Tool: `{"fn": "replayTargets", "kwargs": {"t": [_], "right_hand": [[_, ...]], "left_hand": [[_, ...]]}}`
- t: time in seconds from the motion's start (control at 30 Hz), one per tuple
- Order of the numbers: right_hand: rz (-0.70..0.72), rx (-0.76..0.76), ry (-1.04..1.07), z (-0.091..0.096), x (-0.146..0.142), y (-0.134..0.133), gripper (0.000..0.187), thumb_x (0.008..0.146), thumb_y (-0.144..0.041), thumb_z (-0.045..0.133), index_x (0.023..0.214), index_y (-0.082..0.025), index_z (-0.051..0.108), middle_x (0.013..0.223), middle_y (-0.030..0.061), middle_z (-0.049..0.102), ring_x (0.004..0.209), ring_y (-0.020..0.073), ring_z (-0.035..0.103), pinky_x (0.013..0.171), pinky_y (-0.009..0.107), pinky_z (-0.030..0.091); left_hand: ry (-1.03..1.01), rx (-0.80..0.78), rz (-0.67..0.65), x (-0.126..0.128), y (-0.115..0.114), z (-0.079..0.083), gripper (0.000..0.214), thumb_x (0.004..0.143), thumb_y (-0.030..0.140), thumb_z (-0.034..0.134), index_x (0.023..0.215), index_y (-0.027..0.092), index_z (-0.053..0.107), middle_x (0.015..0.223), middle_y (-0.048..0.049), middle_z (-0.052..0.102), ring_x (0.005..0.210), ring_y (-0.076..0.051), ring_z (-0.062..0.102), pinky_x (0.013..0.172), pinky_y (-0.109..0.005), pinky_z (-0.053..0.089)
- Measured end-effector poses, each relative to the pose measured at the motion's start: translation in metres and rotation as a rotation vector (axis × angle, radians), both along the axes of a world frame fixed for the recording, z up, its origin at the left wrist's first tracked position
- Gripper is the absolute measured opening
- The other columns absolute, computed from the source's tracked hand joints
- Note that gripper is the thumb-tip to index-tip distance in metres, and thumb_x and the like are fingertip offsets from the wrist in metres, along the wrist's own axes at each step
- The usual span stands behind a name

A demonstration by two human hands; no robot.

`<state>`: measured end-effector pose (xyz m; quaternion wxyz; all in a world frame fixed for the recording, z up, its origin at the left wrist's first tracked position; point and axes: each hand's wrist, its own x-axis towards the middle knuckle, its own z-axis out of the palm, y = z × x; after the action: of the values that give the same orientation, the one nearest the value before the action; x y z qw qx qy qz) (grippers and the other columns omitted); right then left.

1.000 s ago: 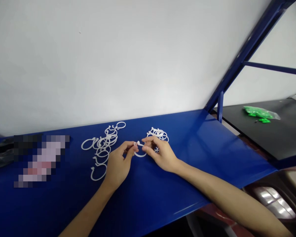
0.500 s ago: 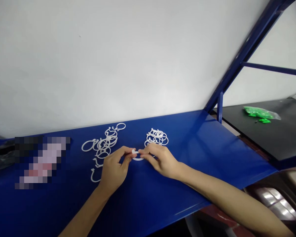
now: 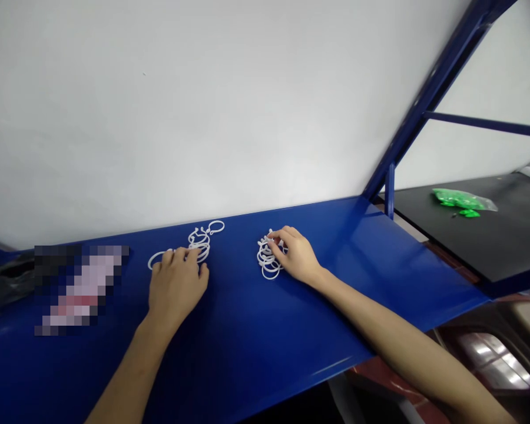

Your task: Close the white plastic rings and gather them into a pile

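Note:
My left hand (image 3: 176,282) lies palm down over the left pile of white plastic curtain rings (image 3: 198,252), its fingers spread and the thumb apart. It hides much of that pile; an outer ring (image 3: 155,259) peeks out on its left. At the right pile of curtain rings (image 3: 270,271), my right hand (image 3: 297,253) has thumb and forefinger pinched at a white ring on the pile's upper part. Its fingers cover part of this pile. Knobbed ends show on some rings. A single ring (image 3: 217,226) lies at the back of the left pile.
Everything lies on a blue table (image 3: 247,365) against a white wall (image 3: 247,106). A blurred-out packet (image 3: 82,291) and a dark bag (image 3: 4,282) are at left. Right of the blue frame post (image 3: 391,188), a black table (image 3: 450,241) bears a bag of green pieces (image 3: 461,200).
My hands have parted from the ring they held together in the middle. The left moved left over its pile and opened; the right moved up onto the right pile, whose rings have shifted.

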<state>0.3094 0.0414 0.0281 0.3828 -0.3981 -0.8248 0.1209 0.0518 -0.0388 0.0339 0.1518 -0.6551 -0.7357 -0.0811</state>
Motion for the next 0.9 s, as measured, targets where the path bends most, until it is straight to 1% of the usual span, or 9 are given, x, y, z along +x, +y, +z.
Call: {"fn": "replayTargets", "kwargs": {"t": [0.07,0.13,0.27,0.37,0.5,0.67,0.73,0.83,0.9], "right_hand": [[-0.025,0.031,-0.044,-0.004,-0.001,0.003,0.010,0.094,-0.020,0.060,0.101,-0.020,0.067,0.087,0.0038,0.065,0.087,0.0199,0.058,0.081,0.033,0.049],[-0.046,0.059,-0.075,-0.008,-0.003,0.006,0.009,0.094,-0.020,0.059,0.099,-0.019,0.067,0.087,0.0050,0.065,0.087,0.0212,0.056,0.083,0.035,0.049],[-0.069,0.074,-0.105,-0.012,-0.005,0.010,0.011,0.095,-0.021,0.058,0.099,-0.018,0.067,0.089,0.0068,0.064,0.087,0.0225,0.054,0.084,0.037,0.048],[-0.067,0.075,-0.099,-0.012,-0.005,0.010,0.012,0.096,-0.024,0.057,0.100,-0.018,0.068,0.090,0.0072,0.063,0.088,0.0230,0.053,0.084,0.038,0.048],[-0.055,0.086,-0.083,-0.008,-0.007,0.005,0.013,0.097,-0.024,0.056,0.100,-0.019,0.067,0.093,0.0076,0.063,0.090,0.0235,0.054,0.085,0.038,0.049],[-0.005,0.083,-0.076,-0.004,-0.009,-0.003,0.013,0.098,-0.026,0.055,0.100,-0.020,0.067,0.095,0.0079,0.063,0.092,0.0237,0.054,0.085,0.039,0.050],[0.015,0.075,-0.079,-0.004,-0.010,-0.006,0.013,0.098,-0.025,0.056,0.101,-0.020,0.067,0.095,0.0081,0.063,0.092,0.0237,0.054,0.085,0.039,0.050],[0.043,0.066,-0.082,-0.003,-0.010,-0.010,0.013,0.098,-0.025,0.056,0.102,-0.020,0.067,0.096,0.0080,0.063,0.093,0.0237,0.054,0.085,0.039,0.050],[0.061,0.067,-0.086,-0.002,-0.011,-0.012,0.013,0.098,-0.025,0.056,0.102,-0.020,0.067,0.096,0.0077,0.064,0.093,0.0238,0.054,0.086,0.039,0.050]], "left_hand": [[0.019,-0.034,-0.004,-0.001,-0.001,0.000,0.040,0.093,0.033,0.041,0.117,0.014,0.066,0.113,-0.0179,0.067,0.110,-0.037,0.056,0.087,-0.049,0.045],[0.032,-0.044,-0.020,0.000,-0.001,0.000,0.038,0.094,0.031,0.039,0.114,0.015,0.066,0.109,-0.0167,0.068,0.108,-0.036,0.056,0.085,-0.048,0.045],[0.023,0.009,-0.020,0.004,-0.003,0.003,0.037,0.097,0.032,0.036,0.106,0.017,0.069,0.106,-0.0151,0.070,0.105,-0.036,0.056,0.083,-0.047,0.042],[-0.005,0.062,0.012,0.006,-0.005,0.008,0.037,0.098,0.035,0.036,0.105,0.019,0.069,0.104,-0.0139,0.071,0.102,-0.035,0.057,0.081,-0.047,0.041],[-0.051,0.107,0.046,0.007,-0.007,0.013,0.034,0.097,0.034,0.039,0.104,0.021,0.069,0.102,-0.0120,0.073,0.101,-0.034,0.059,0.079,-0.045,0.040],[-0.108,0.125,0.056,0.007,-0.008,0.016,0.031,0.095,0.035,0.043,0.101,0.021,0.069,0.099,-0.0108,0.073,0.099,-0.035,0.060,0.077,-0.046,0.041],[-0.117,0.104,0.032,0.009,-0.008,0.015,0.029,0.094,0.034,0.045,0.100,0.021,0.070,0.099,-0.0100,0.073,0.100,-0.035,0.060,0.077,-0.046,0.042],[-0.149,0.038,-0.058,0.011,-0.009,0.009,0.023,0.093,0.031,0.048,0.098,0.024,0.069,0.099,-0.0073,0.074,0.101,-0.033,0.062,0.080,-0.045,0.042],[-0.194,-0.003,-0.119,0.013,-0.008,0.005,0.022,0.092,0.029,0.050,0.104,0.025,0.068,0.099,-0.0058,0.074,0.099,-0.031,0.063,0.081,-0.044,0.043]]}}
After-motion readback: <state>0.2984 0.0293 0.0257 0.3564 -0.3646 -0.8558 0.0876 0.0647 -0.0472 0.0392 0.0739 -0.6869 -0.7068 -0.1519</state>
